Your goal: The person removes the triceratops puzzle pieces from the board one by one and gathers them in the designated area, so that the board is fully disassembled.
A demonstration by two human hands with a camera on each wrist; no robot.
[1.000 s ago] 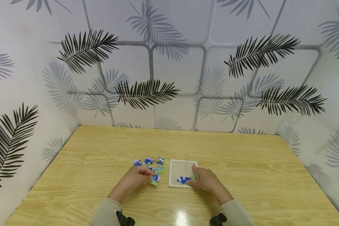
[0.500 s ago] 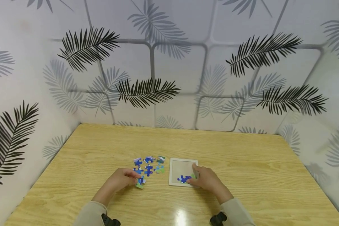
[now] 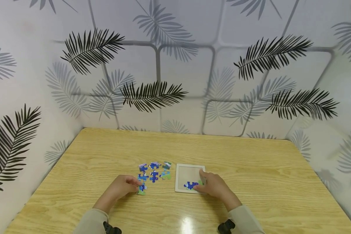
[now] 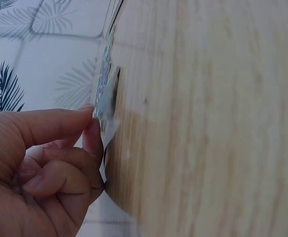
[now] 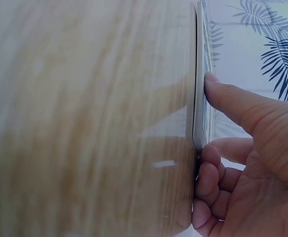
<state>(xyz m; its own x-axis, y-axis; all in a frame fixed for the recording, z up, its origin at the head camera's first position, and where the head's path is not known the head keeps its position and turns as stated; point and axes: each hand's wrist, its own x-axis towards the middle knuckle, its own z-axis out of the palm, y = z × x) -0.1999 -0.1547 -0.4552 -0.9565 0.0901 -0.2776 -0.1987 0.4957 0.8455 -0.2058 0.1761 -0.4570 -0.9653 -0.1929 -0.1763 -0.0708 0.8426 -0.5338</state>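
My left hand (image 3: pixel 123 186) pinches a blue and green jigsaw puzzle piece (image 3: pixel 141 189) low over the table, left of centre. In the left wrist view the thumb and a finger meet at one end of the piece (image 4: pixel 108 101), and the other fingers are curled. Over the right side of a square, pale puzzle tray (image 3: pixel 176 178) lies my right hand (image 3: pixel 217 186), gripping it with the thumb on top. In the right wrist view its fingers are at the tray's edge (image 5: pixel 199 118). Blue and green pieces (image 3: pixel 190 185) lie along the tray's near side, partly hidden by the thumb.
Several loose puzzle pieces (image 3: pixel 154 176) lie in a cluster between the left hand and the tray, just beyond the held piece. The wooden table (image 3: pixel 251 169) reaches back to a leaf-patterned wall (image 3: pixel 181 110).
My left hand has moved left with the puzzle piece, from beside the tray to the near left of the loose pieces. The right hand stays on the tray.
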